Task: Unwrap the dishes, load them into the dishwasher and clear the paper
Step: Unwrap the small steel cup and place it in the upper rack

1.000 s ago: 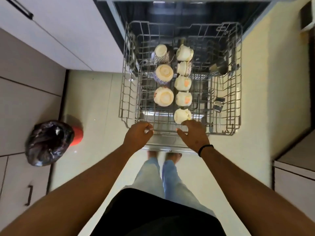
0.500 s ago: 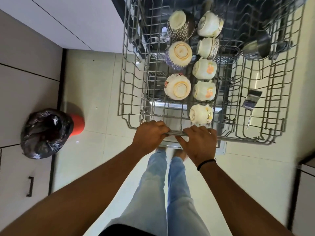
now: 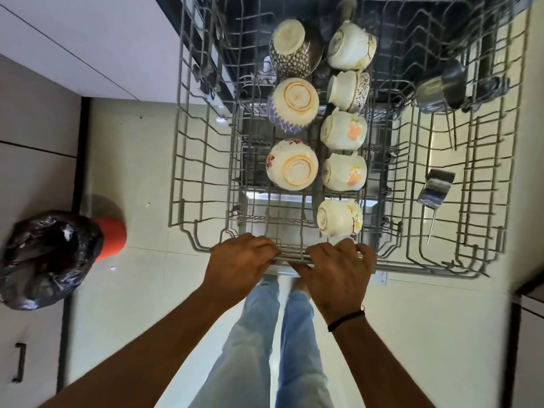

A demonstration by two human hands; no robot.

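Note:
A grey wire dishwasher rack (image 3: 188, 178) is pulled far out over the floor. Two rows of dishes stand upside down in its middle: three bowls on the left, such as the floral bowl (image 3: 292, 164), and several cream cups on the right, the nearest cup (image 3: 339, 217) lying just beyond my fingers. My left hand (image 3: 240, 265) grips the rack's front rail with its fingers curled over the wire. Beside it, my right hand (image 3: 338, 272) holds the same rail. No wrapping paper is in view.
A steel cup (image 3: 441, 88) and a small metal scoop (image 3: 435, 188) sit in the rack's right part. A red bin lined with a black bag (image 3: 48, 256) stands on the floor at left, by grey cabinets (image 3: 32, 142). My legs are below the rack.
Both hands closed on the front rail and the rack slid out toward me. The view now sits closer over the dishes.

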